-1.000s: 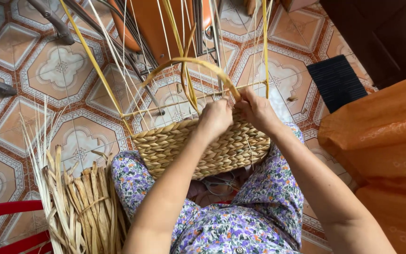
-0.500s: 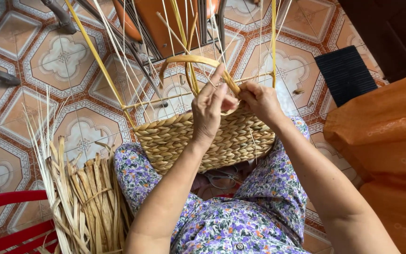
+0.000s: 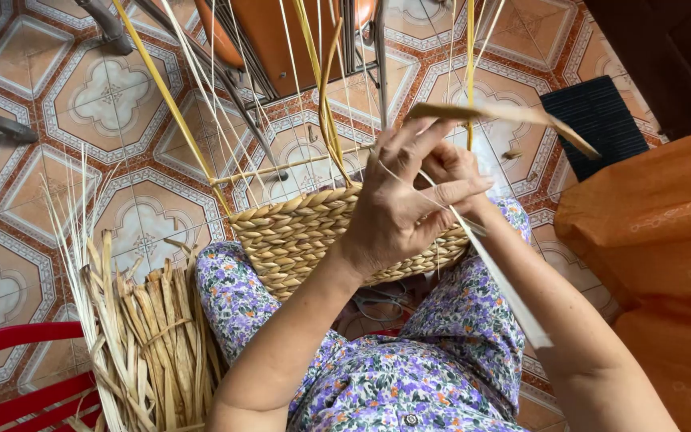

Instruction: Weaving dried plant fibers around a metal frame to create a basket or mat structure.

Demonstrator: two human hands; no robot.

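Left hand [image 3: 400, 210] raised over the rim of a half-woven basket [image 3: 313, 232], fingers spread and loosely curled, a thin pale strand running across them. Right hand [image 3: 456, 170] just behind, closed in a pinch on a flat dried reed strip [image 3: 505, 112] that juts toward the right; exact grip partly hidden by the left hand. Basket resting on the lap, against knees in floral-print trousers [image 3: 449, 320], with slender upright stakes [image 3: 313, 72] rising from the rim. Reed strip probably light, dry and springy, apt to crease or split if bent sharply, best pinched near the weave. Basket wall likely firm yet slightly yielding, best steadied at the rim. Bundle of dried reeds [image 3: 141, 336] standing at the left knee, beside a red plastic chair [image 3: 17, 368]. Orange sacking [image 3: 657, 240] at right, above patterned floor tiles [image 3: 97, 88].
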